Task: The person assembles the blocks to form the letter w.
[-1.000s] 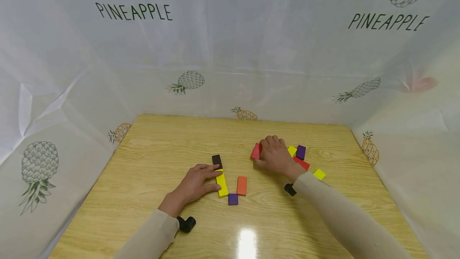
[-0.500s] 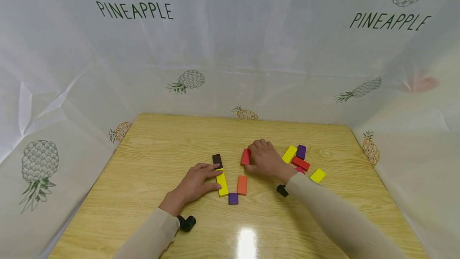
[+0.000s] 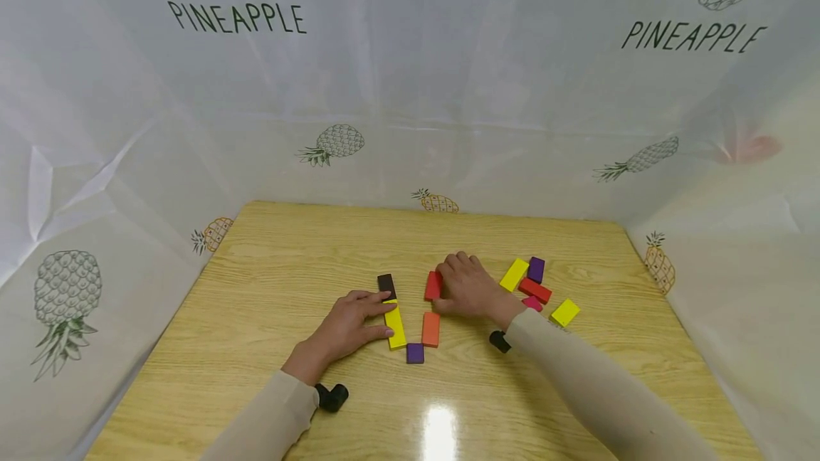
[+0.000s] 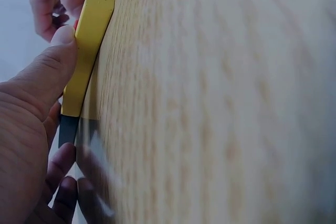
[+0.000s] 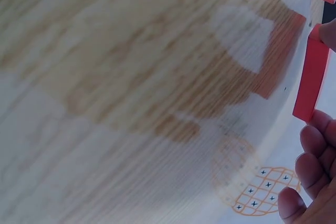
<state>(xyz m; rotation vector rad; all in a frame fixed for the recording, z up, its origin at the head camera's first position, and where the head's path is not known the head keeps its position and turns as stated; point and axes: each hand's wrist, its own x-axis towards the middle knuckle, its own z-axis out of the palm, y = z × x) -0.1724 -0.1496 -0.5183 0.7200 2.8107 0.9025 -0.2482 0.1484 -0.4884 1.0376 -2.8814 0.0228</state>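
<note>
In the head view my right hand (image 3: 470,289) pinches a red block (image 3: 433,286) by its two ends, thumb at the near end. It lies just beyond an orange block (image 3: 431,329), and the right wrist view shows the red block (image 5: 313,80) low over the tabletop. My left hand (image 3: 346,327) rests with loosely extended fingers along the left side of a yellow block (image 3: 395,327) and a black block (image 3: 386,287). Its thumb touches the yellow block (image 4: 90,45) in the left wrist view. A small purple block (image 3: 415,353) sits between the yellow and orange blocks' near ends.
To the right lie two yellow blocks, one long (image 3: 514,274) and one nearer (image 3: 565,312). Among them are a purple block (image 3: 537,269), a red block (image 3: 534,290) and a partly hidden pink block (image 3: 532,303). A printed pineapple curtain (image 3: 410,91) surrounds the wooden table (image 3: 307,247).
My right hand has brought the red block leftward and slightly nearer, into line with the orange block. The long yellow block and pink block have come into sight. My left hand stays in place.
</note>
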